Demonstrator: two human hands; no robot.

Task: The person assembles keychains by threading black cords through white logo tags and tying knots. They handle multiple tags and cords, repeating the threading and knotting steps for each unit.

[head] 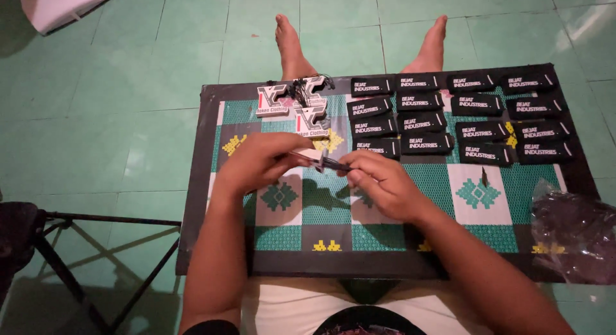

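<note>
Small tag (312, 157), white with a dark part, sits pinched between both hands above the middle of the board (192, 213). Left hand (256, 162) is curled around its left end, fingers closed on it. Right hand (378, 181) is clenched, fingertips pinching a thin dark string or pin (337, 165) that meets the tag's right end; can't tell exactly which it is.

Board is a dark-edged panel covered in green-and-white patterned cloth (475, 194), resting across the person's lap, feet (289, 46) sticking out past the far edge on the green tiled floor (128, 117).

Far centre-left of the board: a cluster of white-black-red logo tags (289, 101) with dark strings bunched between them. Far right: rows of black rectangular labels (462, 117) with white print, laid flat, side by side, some overlapping slightly.

Near right corner: crumpled dark plastic bag (571, 232), overhanging the board edge. One small dark scrap (484, 176) lies alone on a white square right of the hands.

Left of the board: black metal frame (96, 245) on the floor. White object (61, 5) at far left, partly out of view.
</note>
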